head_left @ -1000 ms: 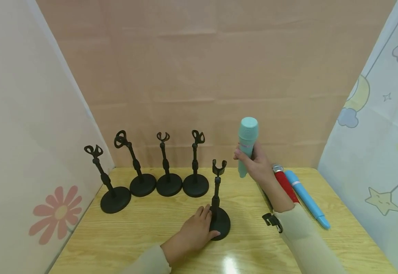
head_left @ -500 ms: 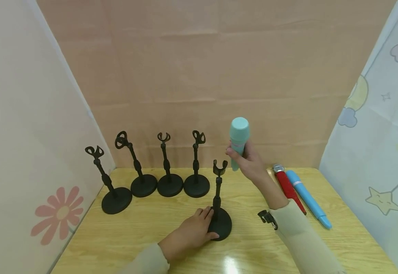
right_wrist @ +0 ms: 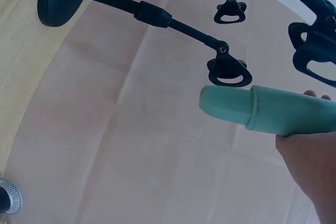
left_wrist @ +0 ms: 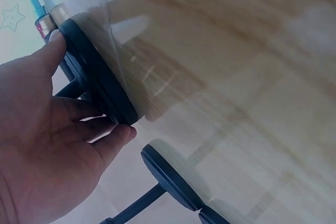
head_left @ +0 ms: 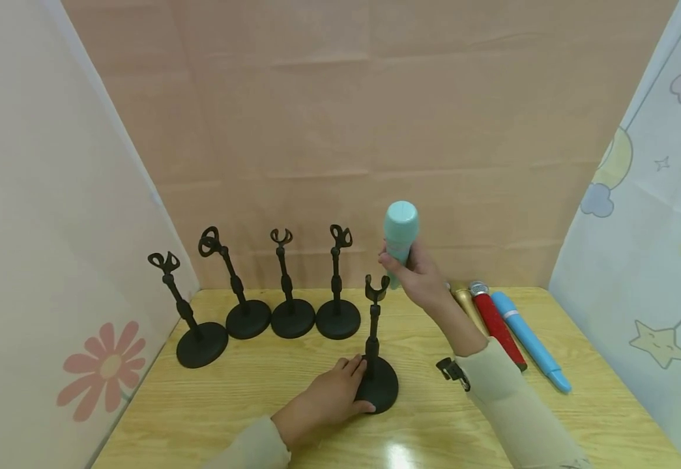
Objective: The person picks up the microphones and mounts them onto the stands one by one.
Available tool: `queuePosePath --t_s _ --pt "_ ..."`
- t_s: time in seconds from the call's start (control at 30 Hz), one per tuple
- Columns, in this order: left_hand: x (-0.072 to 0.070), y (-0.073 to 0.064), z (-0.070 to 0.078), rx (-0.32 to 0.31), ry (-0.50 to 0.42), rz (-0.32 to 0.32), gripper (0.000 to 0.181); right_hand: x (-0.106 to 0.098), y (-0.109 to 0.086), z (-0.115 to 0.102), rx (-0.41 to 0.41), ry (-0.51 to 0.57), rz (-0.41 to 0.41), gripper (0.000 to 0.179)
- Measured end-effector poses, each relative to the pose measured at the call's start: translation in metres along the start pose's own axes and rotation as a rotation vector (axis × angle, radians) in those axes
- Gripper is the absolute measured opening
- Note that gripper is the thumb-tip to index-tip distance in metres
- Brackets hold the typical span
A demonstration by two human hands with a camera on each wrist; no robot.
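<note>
The right hand [head_left: 419, 273] is curled round a mint-green, smooth plastic-looking microphone [head_left: 401, 225], thumb on the near side, its broad rounded head up and its narrow end down. That microphone is in the air behind and slightly right of a black upright microphone stand [head_left: 382, 387] with a round flat base and a forked clip on top. The narrow end is near the clip; whether the two touch I cannot tell.

The left hand [head_left: 335, 394] grips the base of this stand from its left, thumb at the near edge and fingers at the far side. The stand is on a pale wood-grain table [head_left: 258, 397].

Behind the stand and to its left are four matching black clip-topped stands [head_left: 293, 319], all upright. To its right lie a gold slender microphone [head_left: 469, 309], partly hidden by the right arm, a red tapered microphone [head_left: 498, 329] with a silver mesh head, and a blue long smooth microphone [head_left: 530, 342]. Well behind it hangs a creased tan sheet [head_left: 340, 111].
</note>
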State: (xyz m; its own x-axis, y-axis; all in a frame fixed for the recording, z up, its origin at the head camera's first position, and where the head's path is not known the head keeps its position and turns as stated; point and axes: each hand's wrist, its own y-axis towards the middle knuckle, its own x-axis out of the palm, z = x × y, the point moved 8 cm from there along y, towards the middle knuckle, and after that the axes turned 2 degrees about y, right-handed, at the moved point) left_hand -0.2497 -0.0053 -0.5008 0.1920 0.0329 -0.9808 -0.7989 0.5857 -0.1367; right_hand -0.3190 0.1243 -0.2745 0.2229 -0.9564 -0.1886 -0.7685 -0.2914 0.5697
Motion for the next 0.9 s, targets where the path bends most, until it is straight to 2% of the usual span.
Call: queuePosePath --t_s 0.1,0.23,0.37,0.6,0.8,0.9 --pt "0.001 0.001 0.001 -0.005 0.029 0.015 0.088 0.006 0.001 -0.003 -0.021 0.000 -0.014 0.027" --pt "0.006 0.004 0.004 -0.031 0.101 0.033 0.089 0.012 0.001 -0.003 -0.011 -0.018 -0.009 0.032" --pt "0.010 0.009 0.006 -0.069 0.153 0.020 0.091 0.018 -0.001 -0.004 0.006 -0.064 -0.009 0.034" --pt "0.012 0.012 0.004 -0.100 0.136 -0.033 0.092 0.027 -0.002 -0.003 -0.012 -0.062 -0.032 0.033" --pt "0.012 0.012 0.003 -0.102 0.109 -0.035 0.093 0.029 -0.004 0.003 -0.014 -0.073 -0.040 0.035" --pt "0.012 0.011 0.004 -0.097 0.118 -0.032 0.093 0.031 -0.006 0.006 -0.008 -0.102 -0.062 0.044"
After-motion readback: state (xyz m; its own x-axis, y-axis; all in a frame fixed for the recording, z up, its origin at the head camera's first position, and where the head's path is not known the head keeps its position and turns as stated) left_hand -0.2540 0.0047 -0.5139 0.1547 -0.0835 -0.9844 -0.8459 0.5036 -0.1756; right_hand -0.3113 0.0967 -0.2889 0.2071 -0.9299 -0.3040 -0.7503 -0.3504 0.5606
